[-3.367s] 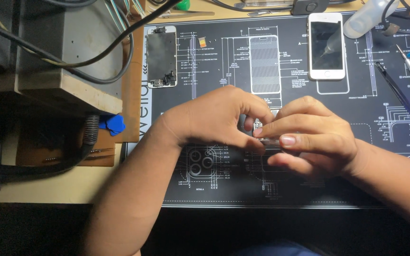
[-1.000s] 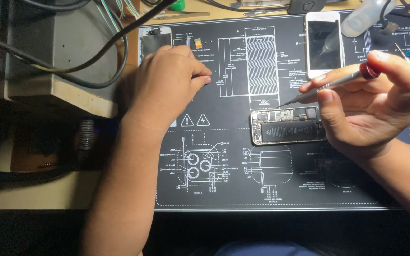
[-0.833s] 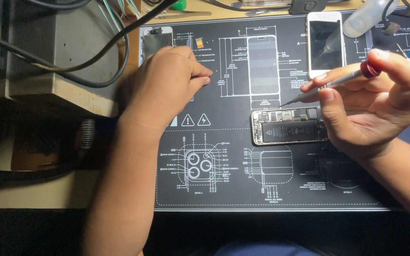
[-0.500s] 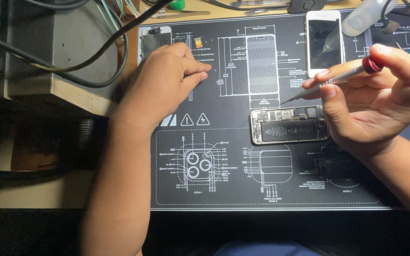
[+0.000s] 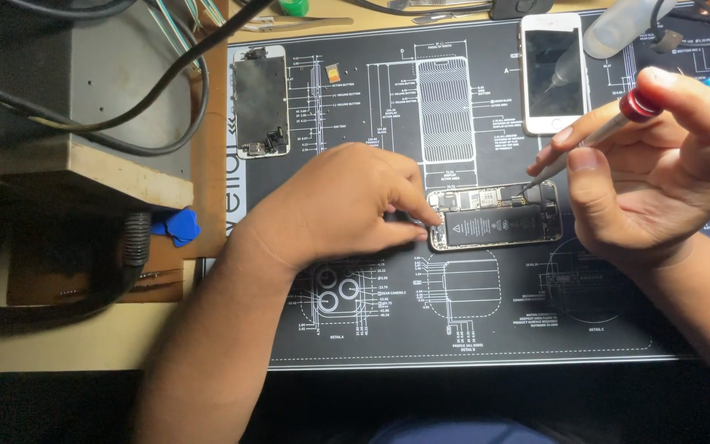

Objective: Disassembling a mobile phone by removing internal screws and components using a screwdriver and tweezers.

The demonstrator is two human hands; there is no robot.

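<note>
An opened smartphone body with a black battery and exposed circuit board (image 5: 495, 219) lies flat near the middle of a black repair mat printed with white technical diagrams (image 5: 388, 329), its long side running left to right. The left hand (image 5: 338, 205) rests on the mat at the phone's left end, its fingertips (image 5: 425, 222) pinching and steadying that corner. The right hand (image 5: 659, 173) hovers above the phone's right end, clenched around a slim silver screwdriver with a red cap (image 5: 593, 136); thumb and forefinger grip the shaft, and the tip points down at the phone's upper right corner, where it appears to touch the board.

Beyond the phone, a white smartphone with a dark screen (image 5: 552, 72) lies upright at the mat's top edge, well apart. A detached dark screen assembly (image 5: 261, 100) lies on the mat's upper left. A clear plastic bottle (image 5: 626, 26) lies tilted at the top right. Left of the mat, a blue plastic pick (image 5: 176, 226) sits beside a thick black ribbed hose (image 5: 129, 255), and black cables (image 5: 125, 107) cross a grey box.
</note>
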